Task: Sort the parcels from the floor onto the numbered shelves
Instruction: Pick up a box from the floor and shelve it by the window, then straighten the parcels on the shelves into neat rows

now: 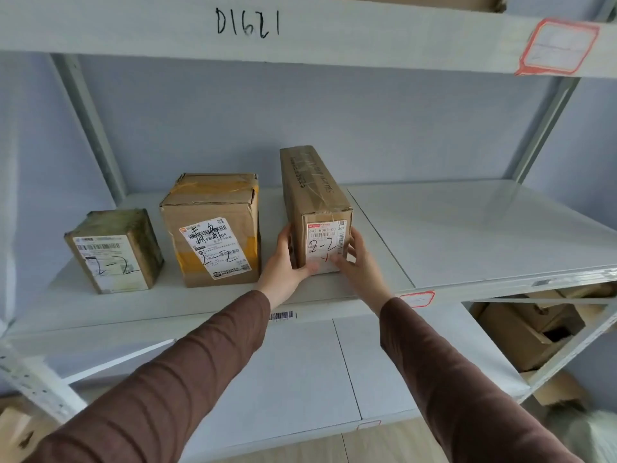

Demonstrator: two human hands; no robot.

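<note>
A long narrow cardboard parcel (314, 192) marked "2-2" stands on the middle white shelf (467, 235), its labelled end facing me. My left hand (283, 262) holds its left side, thumb on the lower front. My right hand (359, 262) holds its right side, fingers against the label's lower edge. Left of it on the same shelf sit a taped cardboard box (213, 228) marked "2-2" and a small greenish box (115, 250) marked "2-2". The beam above reads "D1621" (247, 25).
The shelf's right half is bare white board. A lower white shelf (300, 369) lies below my arms. Cardboard boxes (527, 332) are stacked in the neighbouring rack at lower right. A metal upright (90, 128) rises at the left, another at the right.
</note>
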